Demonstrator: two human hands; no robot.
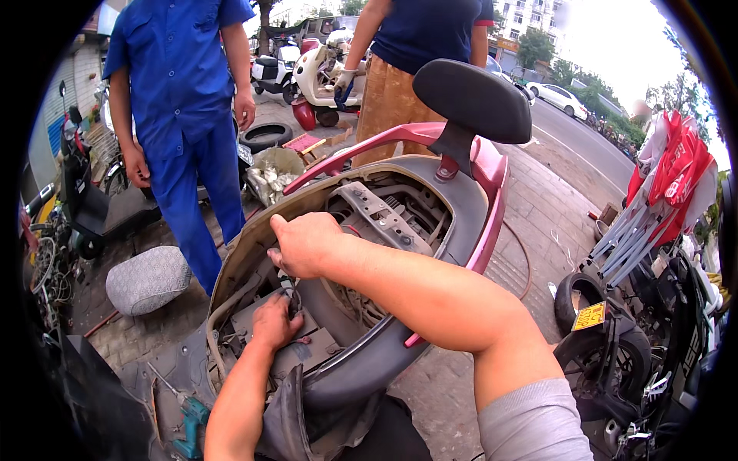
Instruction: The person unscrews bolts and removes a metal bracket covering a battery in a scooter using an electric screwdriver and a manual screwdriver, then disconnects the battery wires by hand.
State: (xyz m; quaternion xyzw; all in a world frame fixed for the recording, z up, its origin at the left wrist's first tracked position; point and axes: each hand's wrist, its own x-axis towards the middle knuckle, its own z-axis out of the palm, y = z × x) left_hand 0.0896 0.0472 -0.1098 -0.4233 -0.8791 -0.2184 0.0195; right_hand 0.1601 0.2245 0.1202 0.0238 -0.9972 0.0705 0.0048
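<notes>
An open scooter body (361,369) with its seat off stands in front of me, its underseat parts exposed. My left hand (275,321) is down inside, its fingers curled by a small dark piece with wires (287,286); what they grip is partly hidden. Just above it, my right hand (306,244) reaches across the frame with fingers bent and pressed together over the same spot. Whatever it holds is too small and covered to name. Behind the hands lies a metal bracket (384,217). A teal power drill (191,427) with a long bit rests at the lower left.
A black backrest (470,101) and pink grab rail (496,219) rise at the scooter's rear. A person in blue (181,100) stands at left, another (423,46) behind the scooter. A grey patterned seat (148,280) lies left; parked motorbikes (615,346) crowd the right.
</notes>
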